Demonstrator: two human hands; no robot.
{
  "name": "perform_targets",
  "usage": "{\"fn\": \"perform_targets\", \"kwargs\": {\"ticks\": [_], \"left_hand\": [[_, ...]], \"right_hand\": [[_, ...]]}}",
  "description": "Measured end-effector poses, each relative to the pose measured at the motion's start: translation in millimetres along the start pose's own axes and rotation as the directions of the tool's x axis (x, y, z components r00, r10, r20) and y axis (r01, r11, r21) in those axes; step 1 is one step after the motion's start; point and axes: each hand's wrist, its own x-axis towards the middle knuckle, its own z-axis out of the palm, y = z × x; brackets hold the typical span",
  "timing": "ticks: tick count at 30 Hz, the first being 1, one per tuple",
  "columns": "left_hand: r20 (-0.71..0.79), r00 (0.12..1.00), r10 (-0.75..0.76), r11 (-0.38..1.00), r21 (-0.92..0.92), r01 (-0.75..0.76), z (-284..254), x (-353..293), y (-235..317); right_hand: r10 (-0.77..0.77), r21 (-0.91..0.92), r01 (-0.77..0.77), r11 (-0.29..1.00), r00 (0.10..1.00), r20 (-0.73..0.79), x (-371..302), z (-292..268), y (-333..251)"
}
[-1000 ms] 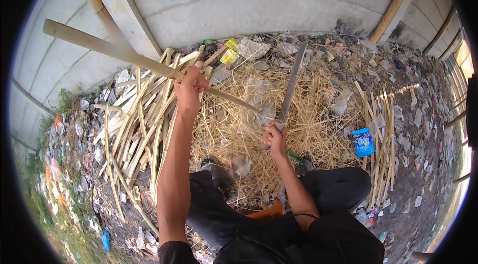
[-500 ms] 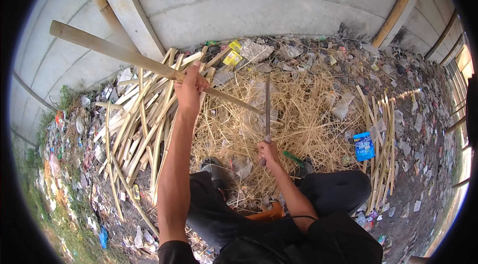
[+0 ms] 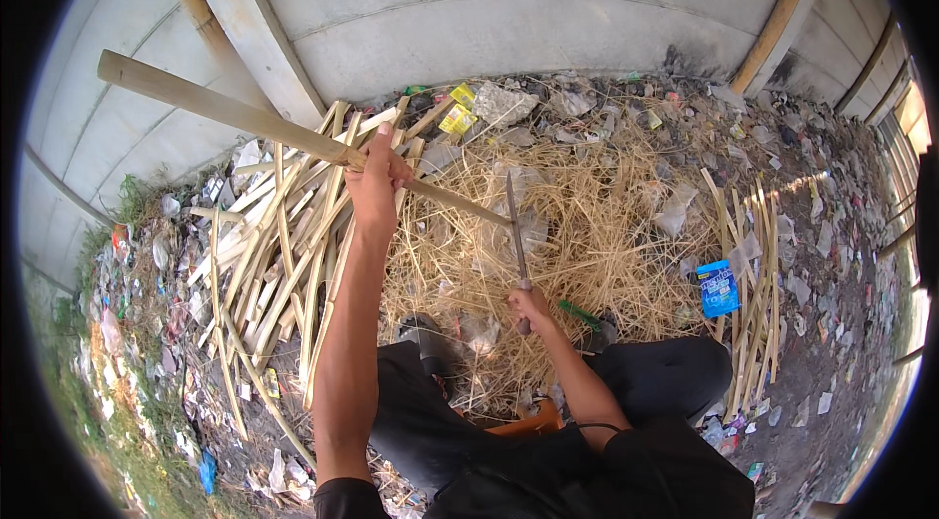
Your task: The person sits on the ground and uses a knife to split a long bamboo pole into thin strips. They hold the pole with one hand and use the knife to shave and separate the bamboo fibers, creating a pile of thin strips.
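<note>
Hands — two: one pole [image 3: 245,118], one knife [image 3: 516,225]

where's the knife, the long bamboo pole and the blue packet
knife [image 3: 514,225], head view, on the middle of the blade
long bamboo pole [image 3: 210,106], head view, on the thick pale part above the left hand
blue packet [image 3: 719,287], head view, on its flat face
</note>
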Motion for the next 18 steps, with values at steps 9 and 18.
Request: {"fn": "perform_targets", "kwargs": {"ticks": [9,18], "left_hand": [[-0.034,0.997,0.066,0.995,-0.071,-0.069,12,2,-7],[-0.073,0.996,0.053,0.997,-0.051,-0.057,22,-2,-3]], "right_hand": [[-0.596,0.237,0.592,0.77,0.801,-0.066,-56,25,-81],[-0.171,-0.11,0.158,0.981,0.977,-0.127,-16,21,-14]]}}
